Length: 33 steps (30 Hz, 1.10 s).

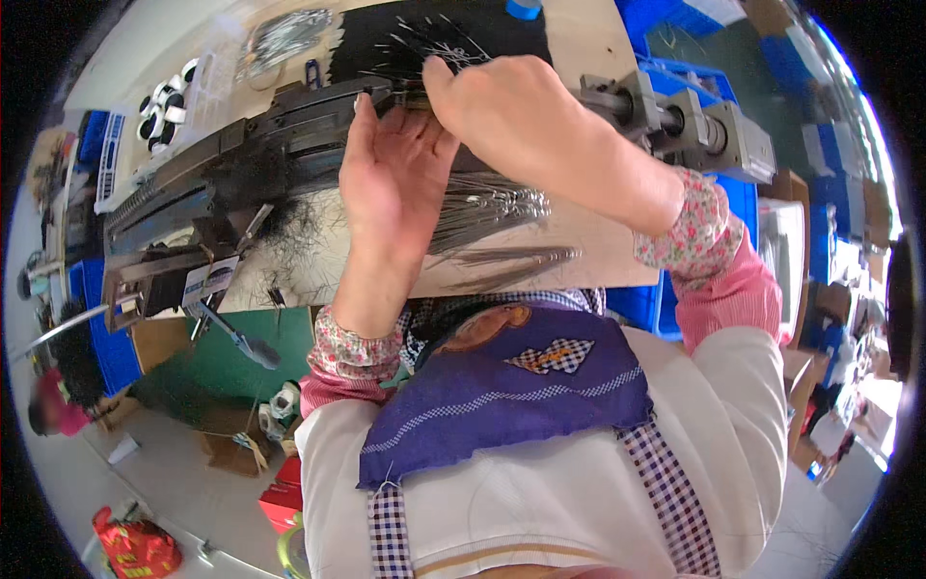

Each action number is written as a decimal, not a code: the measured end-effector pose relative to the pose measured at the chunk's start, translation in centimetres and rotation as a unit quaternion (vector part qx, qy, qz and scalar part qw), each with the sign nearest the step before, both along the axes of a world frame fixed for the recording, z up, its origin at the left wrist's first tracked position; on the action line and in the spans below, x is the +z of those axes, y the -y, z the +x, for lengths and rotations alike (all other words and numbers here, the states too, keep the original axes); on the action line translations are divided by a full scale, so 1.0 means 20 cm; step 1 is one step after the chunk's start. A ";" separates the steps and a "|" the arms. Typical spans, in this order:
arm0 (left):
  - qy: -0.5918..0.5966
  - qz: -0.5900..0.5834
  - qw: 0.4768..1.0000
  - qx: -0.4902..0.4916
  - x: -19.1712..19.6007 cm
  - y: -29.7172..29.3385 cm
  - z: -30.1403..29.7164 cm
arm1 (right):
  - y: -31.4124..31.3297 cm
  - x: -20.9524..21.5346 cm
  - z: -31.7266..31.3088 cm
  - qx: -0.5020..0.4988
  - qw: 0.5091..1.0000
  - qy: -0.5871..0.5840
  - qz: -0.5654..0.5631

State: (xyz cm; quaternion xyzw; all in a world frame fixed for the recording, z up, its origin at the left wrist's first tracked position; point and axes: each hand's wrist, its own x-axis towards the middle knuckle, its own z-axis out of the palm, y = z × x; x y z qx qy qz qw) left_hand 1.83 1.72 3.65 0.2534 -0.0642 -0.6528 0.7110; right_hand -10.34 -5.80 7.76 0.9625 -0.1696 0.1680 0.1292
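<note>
– Over the bench [608, 251], head view: grip states?
– I see the left hand [395, 179] palm up, thumb spread, fingers part-curled; can't tell if they hold anything. Right hand [511, 101] is curled beside it, back up, fingertips hidden, hold unclear.
– Wires [497, 205]?
– Two bundles, just right of the left wrist; loose ones on the black mat [521, 39] beyond.
</note>
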 end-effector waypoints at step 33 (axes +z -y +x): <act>0.743 0.539 0.300 0.259 -0.52 -1.37 0.86 | -0.09 -0.19 -0.70 -0.120 0.726 0.450 0.505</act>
